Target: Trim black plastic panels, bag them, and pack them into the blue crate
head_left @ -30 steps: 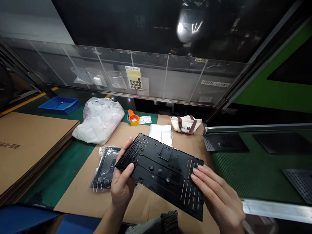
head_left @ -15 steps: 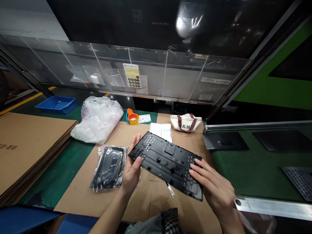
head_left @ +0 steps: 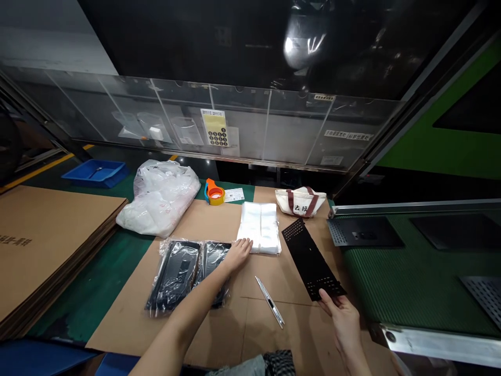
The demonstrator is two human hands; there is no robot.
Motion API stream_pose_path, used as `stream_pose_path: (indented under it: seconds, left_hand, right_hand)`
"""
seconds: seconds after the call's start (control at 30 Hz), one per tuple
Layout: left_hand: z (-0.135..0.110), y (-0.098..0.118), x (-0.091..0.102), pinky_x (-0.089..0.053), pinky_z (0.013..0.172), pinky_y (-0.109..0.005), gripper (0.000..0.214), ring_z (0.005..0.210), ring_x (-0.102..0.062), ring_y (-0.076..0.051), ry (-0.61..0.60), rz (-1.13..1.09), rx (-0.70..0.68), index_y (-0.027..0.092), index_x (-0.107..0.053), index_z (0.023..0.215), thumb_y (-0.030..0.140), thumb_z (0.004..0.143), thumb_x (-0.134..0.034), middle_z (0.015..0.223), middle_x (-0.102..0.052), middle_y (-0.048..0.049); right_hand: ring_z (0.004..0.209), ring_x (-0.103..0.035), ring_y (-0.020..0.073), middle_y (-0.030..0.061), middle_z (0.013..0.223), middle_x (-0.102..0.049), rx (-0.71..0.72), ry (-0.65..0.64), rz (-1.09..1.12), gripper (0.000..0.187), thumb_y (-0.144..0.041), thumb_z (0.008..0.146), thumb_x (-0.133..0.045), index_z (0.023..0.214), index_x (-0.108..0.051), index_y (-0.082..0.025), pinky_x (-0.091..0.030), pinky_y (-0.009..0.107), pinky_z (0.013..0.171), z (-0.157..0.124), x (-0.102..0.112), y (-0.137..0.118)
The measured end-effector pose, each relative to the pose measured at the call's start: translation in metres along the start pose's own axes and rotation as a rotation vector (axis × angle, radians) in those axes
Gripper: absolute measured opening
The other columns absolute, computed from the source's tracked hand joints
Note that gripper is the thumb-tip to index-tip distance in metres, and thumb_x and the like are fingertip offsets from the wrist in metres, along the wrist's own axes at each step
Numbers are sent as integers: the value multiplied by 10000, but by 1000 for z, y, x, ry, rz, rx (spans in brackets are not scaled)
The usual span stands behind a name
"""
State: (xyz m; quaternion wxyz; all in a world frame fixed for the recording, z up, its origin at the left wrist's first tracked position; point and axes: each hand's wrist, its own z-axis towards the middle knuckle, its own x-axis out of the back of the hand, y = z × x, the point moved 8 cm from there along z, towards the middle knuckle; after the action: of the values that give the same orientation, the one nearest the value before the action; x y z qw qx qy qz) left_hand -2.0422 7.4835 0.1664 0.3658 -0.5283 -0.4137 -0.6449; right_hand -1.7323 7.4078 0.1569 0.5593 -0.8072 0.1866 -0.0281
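My right hand [head_left: 341, 313] grips the near end of a black perforated plastic panel [head_left: 311, 258], which slants away toward the far side over the brown cardboard sheet [head_left: 219, 313]. My left hand [head_left: 239, 252] reaches forward, fingers stretched flat. Its fingertips touch the near left edge of a stack of clear plastic bags [head_left: 260, 226]. Just left of that hand lie two bagged black panels [head_left: 187, 271] side by side. A slim utility knife [head_left: 270, 302] lies on the cardboard between my arms.
A stuffed white plastic bag [head_left: 160, 196], an orange tape dispenser [head_left: 214, 192] and a small canvas tote [head_left: 300, 201] sit at the back. Flat cardboard sheets [head_left: 47, 230] are stacked at left. A green conveyor [head_left: 410, 266] with black panels runs at right. A blue tray [head_left: 96, 171] lies far left.
My left hand let go of the black panel and reached forward to the clear bags. My right hand swung the panel off to the right, now held alone.
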Motion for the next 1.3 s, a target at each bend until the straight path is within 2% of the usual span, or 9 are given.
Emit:
stream_pose_path:
  seconds: [0.17,0.33,0.43,0.63,0.73,0.9,1.07,1.2,1.3]
  left_hand:
    - [1,-11,-7,-404,834,-381,270,949,-520,-232,-75,180,-78,66,-513,1052,59,856,-328,986,-566,-150]
    - [11,-20,-10,-442,724,-328,94,801,-533,-155,-105,314,-103,114,-539,858,163,852,-458,834,-551,-26]
    - [17,-18,-4,-422,713,-323,117,815,-518,-173,-77,360,-131,120,-528,870,132,859,-412,844,-546,-48]
    - [24,2,1,-336,867,-421,275,947,-482,-226,-4,384,-214,164,-442,1119,132,874,-322,1096,-511,-121]
    - [32,9,-5,-350,820,-445,287,904,-495,-246,-2,373,-201,133,-451,1107,125,875,-284,1026,-534,-140]
    - [33,12,-13,-372,785,-417,268,843,-509,-233,-61,293,-210,103,-533,935,90,867,-273,846,-566,-127]
    - [28,-7,-15,-427,756,-365,164,858,-534,-191,-157,153,-96,104,-556,883,174,869,-408,845,-576,-67]
    - [42,-29,-18,-454,779,-368,191,869,-550,-164,-207,-10,78,126,-567,895,297,845,-498,907,-580,-42]
    - [51,-44,-24,-481,718,-335,244,783,-568,-144,-260,-167,217,121,-574,883,351,836,-510,865,-592,-35]
  right_hand:
    - [836,-643,269,26,821,-703,-12,-11,-16,402,-354,495,-795,813,-661,-147,-548,343,747,-3,1,7]
    - [820,-634,255,32,736,-693,-50,-63,-105,414,-430,531,-761,790,-645,-128,-543,321,709,-2,-11,16]
    - [817,-629,245,46,774,-695,-48,-105,-109,446,-445,547,-749,831,-636,-120,-533,312,713,-5,-23,17]
    - [765,-625,221,28,711,-674,-36,-128,-97,394,-441,558,-746,748,-617,-121,-529,292,699,-13,-41,16]
    - [738,-618,203,17,683,-666,-37,-120,-103,388,-438,567,-742,746,-607,-122,-528,280,690,-13,-40,16]
    - [771,-611,210,28,718,-673,-57,-79,-111,424,-441,557,-748,787,-611,-112,-525,285,708,-10,-26,20]
    - [783,-600,219,35,738,-665,-62,-71,-105,432,-441,554,-748,800,-616,-111,-524,295,696,-8,-21,29]
    - [785,-606,226,47,744,-672,-31,-128,-123,419,-457,582,-724,799,-613,-116,-514,307,715,-8,-35,26]
    - [779,-614,239,62,742,-677,19,-140,-192,401,-473,609,-697,774,-609,-119,-504,319,732,-9,-44,20]
